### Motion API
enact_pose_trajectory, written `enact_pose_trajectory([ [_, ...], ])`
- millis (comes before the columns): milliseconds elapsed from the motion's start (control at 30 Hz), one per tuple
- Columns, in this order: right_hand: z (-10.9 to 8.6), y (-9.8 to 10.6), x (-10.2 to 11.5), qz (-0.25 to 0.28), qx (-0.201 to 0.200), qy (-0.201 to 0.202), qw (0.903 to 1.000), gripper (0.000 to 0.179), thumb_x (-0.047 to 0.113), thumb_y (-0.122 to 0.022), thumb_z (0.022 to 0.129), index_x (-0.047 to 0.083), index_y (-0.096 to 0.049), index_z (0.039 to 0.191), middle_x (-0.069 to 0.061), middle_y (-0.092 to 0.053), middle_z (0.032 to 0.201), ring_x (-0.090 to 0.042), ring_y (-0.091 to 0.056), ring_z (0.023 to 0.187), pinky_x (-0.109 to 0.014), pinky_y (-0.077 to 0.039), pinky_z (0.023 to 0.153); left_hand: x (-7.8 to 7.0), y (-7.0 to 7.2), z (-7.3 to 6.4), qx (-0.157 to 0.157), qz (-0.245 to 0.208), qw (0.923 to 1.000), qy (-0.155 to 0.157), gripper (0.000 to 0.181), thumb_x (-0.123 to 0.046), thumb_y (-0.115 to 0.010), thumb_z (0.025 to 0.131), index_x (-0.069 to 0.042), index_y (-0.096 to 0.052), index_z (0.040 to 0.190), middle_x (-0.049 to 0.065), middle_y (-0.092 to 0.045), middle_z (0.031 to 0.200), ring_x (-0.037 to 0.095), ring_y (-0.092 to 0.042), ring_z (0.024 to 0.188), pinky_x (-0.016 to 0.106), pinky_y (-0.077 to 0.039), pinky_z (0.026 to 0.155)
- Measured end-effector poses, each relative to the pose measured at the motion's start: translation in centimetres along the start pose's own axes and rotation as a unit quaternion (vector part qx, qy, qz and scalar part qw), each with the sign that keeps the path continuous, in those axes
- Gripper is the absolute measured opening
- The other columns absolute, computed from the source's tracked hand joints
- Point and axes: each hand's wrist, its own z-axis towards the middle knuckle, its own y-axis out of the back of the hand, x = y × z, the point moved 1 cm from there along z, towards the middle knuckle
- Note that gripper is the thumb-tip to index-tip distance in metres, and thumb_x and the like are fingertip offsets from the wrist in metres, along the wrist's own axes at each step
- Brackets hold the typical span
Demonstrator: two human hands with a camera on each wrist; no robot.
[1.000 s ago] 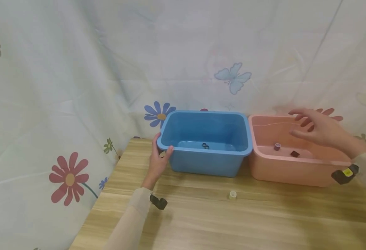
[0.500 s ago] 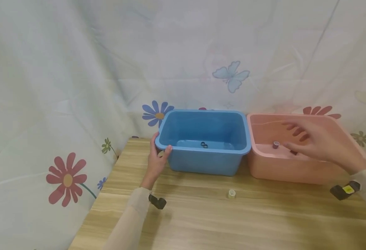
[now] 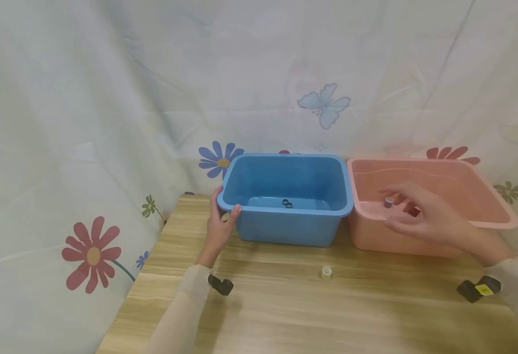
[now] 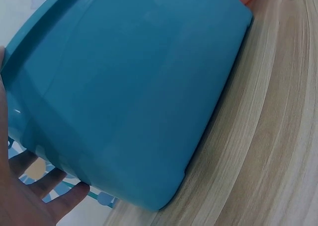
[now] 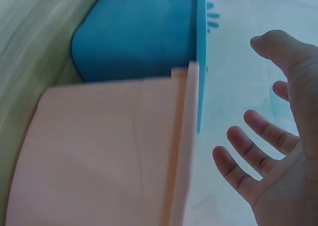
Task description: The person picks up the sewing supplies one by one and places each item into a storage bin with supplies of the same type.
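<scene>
My left hand (image 3: 219, 230) holds the left front corner of a blue plastic bin (image 3: 291, 228), thumb at the rim. In the left wrist view its fingers (image 4: 69, 202) lie against the bin's outer wall. Two small black rings (image 3: 287, 203) lie on the bin's floor. My right hand (image 3: 431, 215) hovers above the front rim of a pink plastic bin (image 3: 400, 241), fingers spread and nothing between them. Inside the pink bin are a small purple cylinder with a white top (image 3: 388, 202) and a dark brown piece (image 3: 413, 212), partly covered by the hand.
A small whitish cylinder (image 3: 326, 272) stands on the wood-grain table (image 3: 285, 314) in front of the bins. The two bins stand side by side, touching or nearly so. A flower-printed curtain (image 3: 259, 78) hangs right behind them.
My right hand has moved left and down, from over the pink bin's right part toward its front middle. The left hand stays on the blue bin. The head view has shifted slightly.
</scene>
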Motion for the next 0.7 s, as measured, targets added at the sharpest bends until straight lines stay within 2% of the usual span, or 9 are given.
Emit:
enact_pose_trajectory([
  [100,-0.1,-0.7,0.8,0.018,-0.003,0.037,0.9992,0.076,0.01,-0.095,0.071,0.02,-0.06,0.138,0.013,-0.062,0.12,-0.007,-0.06,0.097,-0.016,-0.053,0.077,-0.4,0.1,0.0,0.003,0.0,1.0,-0.004,0.076,-0.036,-0.066,0.099,-0.032,-0.022,0.161,0.016,-0.044,0.155,0.037,-0.051,0.132,0.058,-0.046,0.104],
  [200,-0.2,-1.3,1.4,0.02,-0.002,0.057,0.9982,0.077,0.011,-0.095,0.07,0.019,-0.061,0.138,0.009,-0.063,0.121,-0.009,-0.059,0.099,-0.019,-0.054,0.078,-0.4,0.1,0.1,0.008,0.0,0.9999,-0.012,0.077,-0.032,-0.066,0.1,-0.029,-0.02,0.162,0.019,-0.043,0.156,0.039,-0.051,0.133,0.059,-0.043,0.107],
  [300,-0.4,-2.1,1.9,0.021,0.009,0.058,0.998,0.077,0.014,-0.095,0.071,0.02,-0.06,0.139,0.007,-0.064,0.122,-0.006,-0.059,0.098,-0.023,-0.056,0.077,-0.4,0.2,0.1,0.008,0.002,0.9999,-0.011,0.077,-0.031,-0.066,0.101,-0.029,-0.02,0.162,0.021,-0.042,0.156,0.039,-0.05,0.133,0.06,-0.041,0.109],
  [400,-0.6,-3.0,2.3,0.041,0.023,0.066,0.9967,0.077,0.014,-0.095,0.071,0.017,-0.059,0.14,0.008,-0.064,0.125,-0.007,-0.06,0.099,-0.029,-0.059,0.076,0.0,0.1,0.2,0.002,0.005,0.9999,-0.011,0.074,-0.035,-0.066,0.1,-0.034,-0.022,0.161,0.018,-0.045,0.154,0.037,-0.052,0.131,0.061,-0.042,0.108],
  [700,-1.2,-6.1,3.1,0.107,0.052,0.096,0.9882,0.071,0.01,-0.091,0.075,0.012,-0.059,0.139,0.003,-0.063,0.131,-0.011,-0.061,0.1,-0.031,-0.059,0.076,-0.1,0.1,0.1,0.004,0.005,0.9999,-0.009,0.075,-0.036,-0.066,0.1,-0.032,-0.022,0.161,0.015,-0.044,0.155,0.036,-0.051,0.133,0.061,-0.04,0.109],
])
